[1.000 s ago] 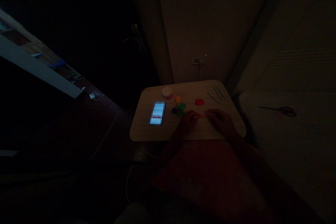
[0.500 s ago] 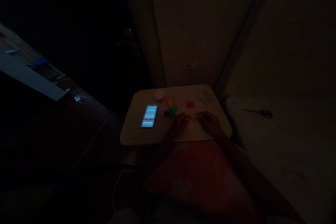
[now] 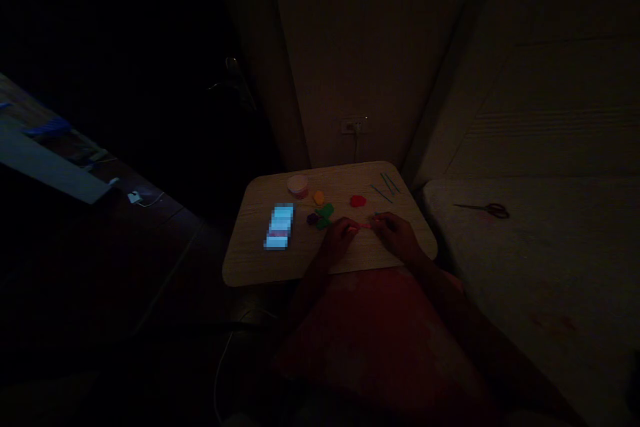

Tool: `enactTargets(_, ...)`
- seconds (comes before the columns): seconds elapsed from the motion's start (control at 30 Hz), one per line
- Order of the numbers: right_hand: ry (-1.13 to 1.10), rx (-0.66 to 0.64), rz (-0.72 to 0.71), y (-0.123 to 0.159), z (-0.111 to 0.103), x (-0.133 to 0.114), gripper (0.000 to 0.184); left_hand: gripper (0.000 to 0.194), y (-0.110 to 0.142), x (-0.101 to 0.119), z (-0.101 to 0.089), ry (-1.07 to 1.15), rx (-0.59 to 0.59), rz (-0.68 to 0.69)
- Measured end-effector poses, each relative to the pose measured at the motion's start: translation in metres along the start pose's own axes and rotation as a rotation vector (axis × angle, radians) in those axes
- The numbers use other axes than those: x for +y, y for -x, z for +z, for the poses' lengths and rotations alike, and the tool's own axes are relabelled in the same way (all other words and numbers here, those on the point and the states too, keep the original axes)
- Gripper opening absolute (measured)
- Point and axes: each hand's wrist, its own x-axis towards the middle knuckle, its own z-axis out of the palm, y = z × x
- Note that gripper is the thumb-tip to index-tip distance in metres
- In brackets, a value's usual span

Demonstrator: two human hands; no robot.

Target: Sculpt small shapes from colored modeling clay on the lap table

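Over the front of a small wooden table, my left hand (image 3: 341, 233) and my right hand (image 3: 394, 232) pinch the two ends of a thin pinkish-red strip (image 3: 365, 226), which looks like modelling clay. Its ends are hidden by my fingers. Just beyond it lies a red lump of clay (image 3: 358, 201). To the left of my left hand are a green piece (image 3: 325, 211), a small purple piece (image 3: 313, 219) and a yellow-orange lump (image 3: 319, 198). Thin dark sticks (image 3: 383, 193) lie beyond my right hand.
A lit phone (image 3: 279, 227) with a blurred screen rests on the left of the table (image 3: 245, 260). A round pinkish tub (image 3: 298, 185) stands at the back. Scissors (image 3: 493, 210) lie on a pale surface to the right. The room is very dark.
The camera view has shifted slightly, so the table appears a little further left. Both hands keep hold of the strip, with little visible movement.
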Motion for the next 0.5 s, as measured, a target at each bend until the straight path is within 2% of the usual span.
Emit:
enactTargets(0.2, -0.050, -0.047, 0.026, 0.000, -0.001, 0.003, 0.027, 0.018, 0.000, 0.000, -0.001, 0.009, -0.006, 0.024)
enactTargets(0.37, -0.063, -0.082, 0.013, 0.003, -0.004, -0.005, 0.024, 0.018, -0.001, -0.003, 0.000, 0.009, -0.004, 0.035)
enactTargets(0.5, -0.058, -0.030, 0.051, 0.002, -0.004, -0.013, 0.028, 0.018, -0.002, -0.004, 0.000, 0.016, -0.006, 0.039)
